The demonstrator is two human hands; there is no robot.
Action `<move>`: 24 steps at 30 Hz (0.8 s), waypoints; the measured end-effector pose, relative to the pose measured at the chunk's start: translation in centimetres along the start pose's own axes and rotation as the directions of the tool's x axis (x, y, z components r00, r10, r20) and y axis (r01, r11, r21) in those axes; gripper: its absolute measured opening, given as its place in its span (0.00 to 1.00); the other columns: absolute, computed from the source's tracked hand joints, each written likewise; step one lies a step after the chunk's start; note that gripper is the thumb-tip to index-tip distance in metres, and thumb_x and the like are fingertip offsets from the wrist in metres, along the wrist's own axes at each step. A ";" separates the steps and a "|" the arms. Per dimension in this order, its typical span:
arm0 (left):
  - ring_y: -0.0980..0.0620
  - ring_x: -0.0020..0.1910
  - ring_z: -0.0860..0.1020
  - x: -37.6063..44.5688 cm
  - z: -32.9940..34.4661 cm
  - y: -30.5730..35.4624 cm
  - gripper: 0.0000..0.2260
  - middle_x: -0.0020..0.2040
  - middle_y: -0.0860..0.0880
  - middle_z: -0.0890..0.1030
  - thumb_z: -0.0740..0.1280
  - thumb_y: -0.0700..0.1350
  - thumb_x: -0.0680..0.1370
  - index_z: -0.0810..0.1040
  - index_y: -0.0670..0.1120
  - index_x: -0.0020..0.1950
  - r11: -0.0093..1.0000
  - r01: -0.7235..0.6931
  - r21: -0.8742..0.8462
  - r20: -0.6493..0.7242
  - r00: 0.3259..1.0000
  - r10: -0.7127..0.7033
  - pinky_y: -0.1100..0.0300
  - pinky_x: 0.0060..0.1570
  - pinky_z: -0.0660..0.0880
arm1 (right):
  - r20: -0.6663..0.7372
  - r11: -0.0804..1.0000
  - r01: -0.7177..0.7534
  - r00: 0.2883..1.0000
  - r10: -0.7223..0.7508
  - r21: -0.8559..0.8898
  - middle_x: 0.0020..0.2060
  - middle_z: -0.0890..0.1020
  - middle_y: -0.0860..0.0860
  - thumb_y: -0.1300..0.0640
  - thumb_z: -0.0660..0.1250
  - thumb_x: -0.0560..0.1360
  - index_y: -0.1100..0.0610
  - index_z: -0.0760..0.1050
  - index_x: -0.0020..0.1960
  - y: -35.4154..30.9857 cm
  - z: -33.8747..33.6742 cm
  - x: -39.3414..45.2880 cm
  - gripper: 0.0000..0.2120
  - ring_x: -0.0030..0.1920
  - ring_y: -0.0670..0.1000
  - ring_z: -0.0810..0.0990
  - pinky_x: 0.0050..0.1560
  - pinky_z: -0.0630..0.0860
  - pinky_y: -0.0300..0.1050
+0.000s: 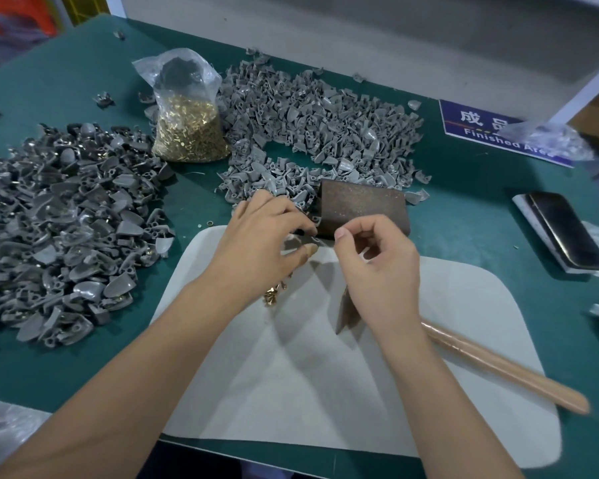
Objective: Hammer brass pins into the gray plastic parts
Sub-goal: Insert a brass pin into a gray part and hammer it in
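On the green tabletop (83, 368) a white mat (291, 392) lies at the near edge. Above its far edge the left hand (256, 243) pinches a gray plastic part (313, 238) against a brown metal block (363, 209), while the right hand (377, 261) hovers beside it, fingers curled, thumb and forefinger close together. Loose brass pins (274, 295) lie on the mat under the left wrist. A wooden-handled hammer (498, 368) rests on the mat's right side. Gray part piles sit toward the left edge (59, 229) and far centre (319, 133), with a bag of brass pins (187, 126) between them. A phone (564, 233) lies near the right edge.
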State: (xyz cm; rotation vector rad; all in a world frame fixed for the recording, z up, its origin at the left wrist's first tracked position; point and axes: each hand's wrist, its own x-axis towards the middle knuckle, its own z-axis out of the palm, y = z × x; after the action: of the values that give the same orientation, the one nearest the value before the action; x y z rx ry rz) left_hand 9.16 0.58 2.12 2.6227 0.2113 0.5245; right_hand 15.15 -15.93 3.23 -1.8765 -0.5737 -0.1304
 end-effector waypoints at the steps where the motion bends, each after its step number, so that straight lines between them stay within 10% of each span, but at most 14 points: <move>1: 0.53 0.57 0.68 0.0 -0.1 0.0 0.09 0.52 0.59 0.77 0.74 0.55 0.75 0.83 0.57 0.53 1.000 -0.004 -0.013 -0.006 1.000 0.004 0.56 0.58 0.63 | -0.001 1.000 0.001 1.000 -0.001 -0.005 0.38 0.81 0.42 0.59 0.71 0.76 0.47 0.78 0.43 0.0 0.0 0.1 0.07 0.39 0.46 0.78 0.41 0.71 0.31; 6: 0.51 0.55 0.69 0.0 0.0 -0.4 0.06 0.50 0.58 0.77 0.74 0.54 0.75 0.84 0.56 0.50 0.995 -0.086 -0.058 0.002 0.996 0.086 0.47 0.60 0.70 | 0.000 1.000 -0.016 1.000 0.016 -0.010 0.37 0.81 0.42 0.61 0.72 0.76 0.50 0.79 0.42 -0.2 0.0 0.0 0.07 0.40 0.45 0.79 0.42 0.70 0.31; 12: 0.61 0.51 0.75 0.2 -0.3 1.0 0.02 0.53 0.56 0.81 0.69 0.44 0.82 0.80 0.51 0.52 0.873 -0.185 -0.451 -0.278 0.959 0.059 0.70 0.52 0.68 | -0.071 0.995 -0.047 0.996 0.053 0.085 0.37 0.80 0.46 0.63 0.68 0.78 0.54 0.75 0.45 -0.3 -0.6 0.4 0.06 0.38 0.42 0.76 0.41 0.70 0.32; 24: 0.55 0.50 0.83 4.3 0.6 4.0 0.08 0.49 0.50 0.85 0.70 0.43 0.81 0.80 0.48 0.60 0.656 -0.019 -0.754 0.024 0.998 0.056 0.65 0.53 0.77 | -0.066 0.965 -0.086 0.992 0.106 0.249 0.41 0.81 0.54 0.60 0.65 0.83 0.57 0.75 0.49 0.4 -1.4 1.6 0.04 0.42 0.57 0.81 0.47 0.80 0.60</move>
State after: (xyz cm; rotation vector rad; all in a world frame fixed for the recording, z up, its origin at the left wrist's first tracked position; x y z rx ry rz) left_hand 13.58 -2.23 4.87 1.8040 -0.0779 0.4365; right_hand 17.00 -16.75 4.00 -1.6468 -0.4233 -0.0654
